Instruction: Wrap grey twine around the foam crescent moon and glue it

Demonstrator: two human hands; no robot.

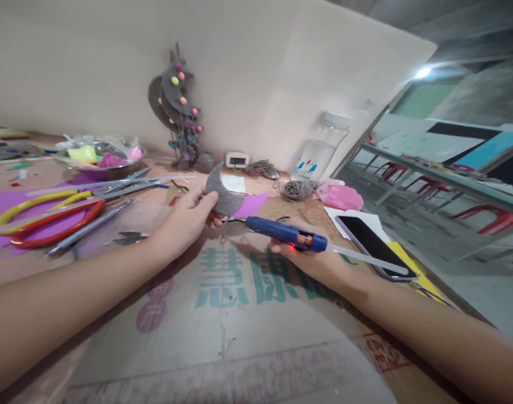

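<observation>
My left hand (193, 213) pinches a grey crescent moon wrapped in yarn (223, 193), held up over the cardboard. In my right hand (298, 255) is a blue hot glue gun (273, 228), its red light lit. A clear glue stick (365, 260) juts from the gun's back end. The gun's metal nozzle points left and comes up to the lower edge of the moon; I cannot tell whether it touches. Part of my right hand's fingers lies hidden behind the gun.
Scissors with yellow and red handles (18, 243), a pen (90, 227) and a metal bowl (102, 172) of bagged bits are at left. Behind stand a moon ornament (176, 104), a timer (236, 160), grey yarn (299, 189) and a bottle (319, 147). A phone (374, 247) lies right.
</observation>
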